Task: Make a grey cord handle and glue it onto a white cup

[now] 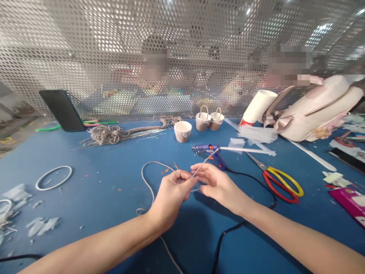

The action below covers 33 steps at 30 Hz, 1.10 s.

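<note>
Near: one grey cord (205,161), looped on the blue tabletop (108,190) and rising between my hands. Left hand (173,194) — thumb and forefinger pinched on the cord. Right hand (219,186) — fingers loosely curved at the cord; whether they grip it, I cannot tell. Right: scissors (264,166), handles red and yellow. Beyond: blue glue gun (207,147). Far: open cup (183,134); cord bundle (107,134), left; two handled cups (202,123), right.
</note>
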{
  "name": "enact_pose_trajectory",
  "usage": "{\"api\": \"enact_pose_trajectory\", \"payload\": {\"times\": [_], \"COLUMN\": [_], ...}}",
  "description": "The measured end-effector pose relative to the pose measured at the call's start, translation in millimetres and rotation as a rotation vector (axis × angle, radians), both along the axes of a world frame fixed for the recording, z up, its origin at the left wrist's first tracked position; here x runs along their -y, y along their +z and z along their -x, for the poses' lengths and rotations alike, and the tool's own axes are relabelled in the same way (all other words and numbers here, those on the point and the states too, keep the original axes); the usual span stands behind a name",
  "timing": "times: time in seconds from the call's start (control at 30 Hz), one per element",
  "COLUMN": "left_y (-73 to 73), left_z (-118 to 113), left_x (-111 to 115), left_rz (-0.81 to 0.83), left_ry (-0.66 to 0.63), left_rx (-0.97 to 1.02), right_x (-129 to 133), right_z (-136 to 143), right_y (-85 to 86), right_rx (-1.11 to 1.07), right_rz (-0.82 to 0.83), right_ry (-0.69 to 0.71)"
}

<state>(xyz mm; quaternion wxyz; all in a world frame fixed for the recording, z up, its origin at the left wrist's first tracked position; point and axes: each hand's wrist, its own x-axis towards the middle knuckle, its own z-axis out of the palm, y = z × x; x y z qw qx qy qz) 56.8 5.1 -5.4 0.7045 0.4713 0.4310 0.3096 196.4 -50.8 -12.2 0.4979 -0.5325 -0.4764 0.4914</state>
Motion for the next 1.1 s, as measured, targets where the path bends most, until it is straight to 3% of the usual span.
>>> {"api": "enact_pose_trajectory", "payload": {"times": [0.1, 0.2, 0.43, 0.63, 0.8, 1.1], "left_y": [-0.3, -4.4, -11.5, -1.6, 3.1, 1.0], "left_z": [3.2, 5.4, 6.9, 10.0, 8.6, 8.2], "left_x": [-0.9, -7.1, -14.6, -12.1, -10.7, -8.9], "left_rz": [-0.005, 0.014, 0.059, -0.065, 0.003, -0.092], "left_ry": [0.015, 0.022, -0.023, -0.052, -0.031, 0.034], "left_rx": [0.025, 0.023, 0.058, -0.050, 0.050, 0.024], "right_x": [-14.5, -12.7, -3.6, 1.3, 3.2, 2.3], "right_z": [11.3, 6.2, -7.8, -5.1, -1.6, 1.0], "right_y": [-7.7, -7.4, 1.0, 8.6, 3.8, -0.6], "right_rx": [-0.251, -0.089, 0.615, 0.931, 0.883, 0.636], "right_rz": [0.140, 0.174, -0.264, -0.580, -0.603, -0.459], "right_ry": [0.037, 0.004, -0.077, -0.115, -0.157, -0.175]}}
